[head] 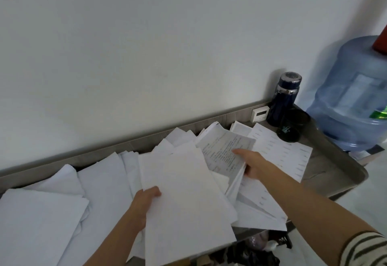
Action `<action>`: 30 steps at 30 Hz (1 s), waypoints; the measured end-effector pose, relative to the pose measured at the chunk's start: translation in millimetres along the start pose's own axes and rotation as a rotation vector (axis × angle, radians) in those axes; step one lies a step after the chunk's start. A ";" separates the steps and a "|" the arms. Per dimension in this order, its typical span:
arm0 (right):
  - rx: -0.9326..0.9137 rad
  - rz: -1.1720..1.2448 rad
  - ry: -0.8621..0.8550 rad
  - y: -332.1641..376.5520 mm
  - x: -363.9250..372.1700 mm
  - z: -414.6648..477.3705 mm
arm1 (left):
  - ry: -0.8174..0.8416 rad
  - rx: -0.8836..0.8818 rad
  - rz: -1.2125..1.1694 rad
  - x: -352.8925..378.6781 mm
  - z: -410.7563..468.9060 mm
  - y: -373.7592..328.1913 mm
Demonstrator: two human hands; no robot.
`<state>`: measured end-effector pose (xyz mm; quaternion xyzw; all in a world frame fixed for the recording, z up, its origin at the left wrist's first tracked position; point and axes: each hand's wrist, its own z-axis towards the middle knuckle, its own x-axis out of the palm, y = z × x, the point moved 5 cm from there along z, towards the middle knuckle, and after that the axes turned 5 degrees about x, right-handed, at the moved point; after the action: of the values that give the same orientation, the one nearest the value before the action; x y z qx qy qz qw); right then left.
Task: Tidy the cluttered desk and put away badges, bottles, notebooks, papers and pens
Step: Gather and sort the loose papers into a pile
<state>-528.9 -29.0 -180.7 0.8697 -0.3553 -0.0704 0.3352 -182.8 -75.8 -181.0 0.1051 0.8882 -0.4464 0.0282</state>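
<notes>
White papers cover most of the grey desk (326, 173). My left hand (146, 201) grips the left edge of a thick stack of blank sheets (184, 198) in the middle, thumb on top. My right hand (251, 164) holds a printed sheaf (224, 150) lifted off the pile, thumb on its printed face and fingers underneath. More loose sheets (41, 219) lie to the left, and printed pages (287, 152) lie flat to the right. A dark blue bottle (282, 100) with a metal-ringed cap stands upright at the back right corner.
A black round holder (291, 127) with a binder clip sits just right of the bottle. A small white wall device (259, 113) is on the desk's back rim. A large blue water jug (351, 96) stands beyond the desk's right end. Dark items (251, 253) lie below the front edge.
</notes>
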 end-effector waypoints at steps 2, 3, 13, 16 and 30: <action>-0.021 -0.065 -0.006 -5.9 14.8 -0.1 | -0.037 -0.016 -0.009 -7.7 -1.7 12.0; -0.049 -0.098 -0.026 -6.2 18.8 -1.1 | -0.052 -0.012 -0.004 -10.0 -2.8 15.2; -0.856 -0.266 -0.051 130.9 57.7 -123.6 | -0.089 0.001 -0.016 -6.5 -3.0 11.3; -0.950 -0.220 0.123 169.0 66.4 -164.7 | -0.068 -0.022 -0.028 -7.8 0.7 13.7; -0.335 -0.672 0.246 29.4 124.9 -40.7 | 0.177 -0.036 -0.348 -6.1 5.4 17.0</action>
<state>-438.8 -105.8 -116.4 0.8727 0.0086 -0.1285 0.4710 -173.5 -71.2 -196.7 -0.0116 0.8998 -0.4177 -0.1259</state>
